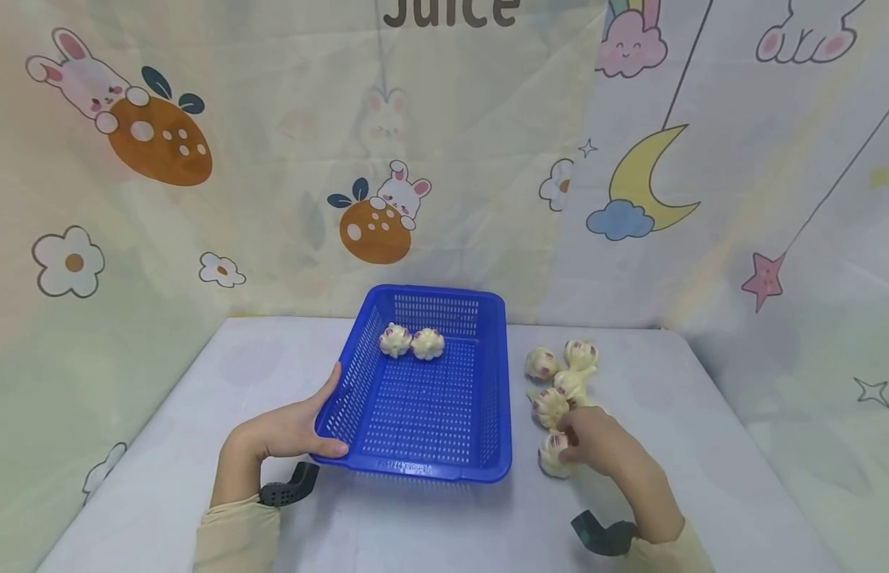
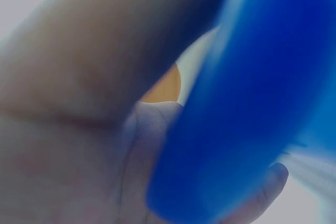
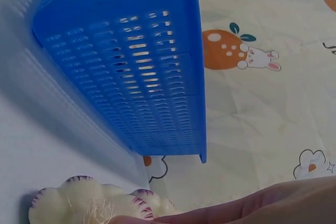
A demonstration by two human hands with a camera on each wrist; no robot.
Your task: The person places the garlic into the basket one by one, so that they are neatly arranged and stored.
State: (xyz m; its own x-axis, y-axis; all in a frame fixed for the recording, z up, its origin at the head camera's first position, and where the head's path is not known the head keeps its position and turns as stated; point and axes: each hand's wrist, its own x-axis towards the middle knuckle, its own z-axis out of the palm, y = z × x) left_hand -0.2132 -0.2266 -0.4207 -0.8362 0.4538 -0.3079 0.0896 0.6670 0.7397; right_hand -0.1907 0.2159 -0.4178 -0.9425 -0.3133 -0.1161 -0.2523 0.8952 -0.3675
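A blue plastic basket point(image 1: 430, 398) with slotted walls stands in the middle of the head view. My left hand point(image 1: 294, 426) grips its near left corner, thumb over the rim and the other fingers along the outside. The left wrist view shows the basket point(image 2: 231, 108) blurred and close against the palm. Inside, two garlic bulbs point(image 1: 411, 342) lie side by side near the far end. To the right of the basket, my right hand point(image 1: 598, 442) pinches the nearest garlic bulb point(image 1: 555, 455). In the right wrist view, garlic point(image 3: 79, 200) shows at the fingertips.
Several more garlic bulbs point(image 1: 541, 364) lie bunched on the white table point(image 1: 372, 529) just beyond my right hand. A patterned cloth point(image 1: 286, 159) with rabbits and flowers hangs behind the table's far edge. Dark wrist mounts point(image 1: 290, 487) sit at both wrists.
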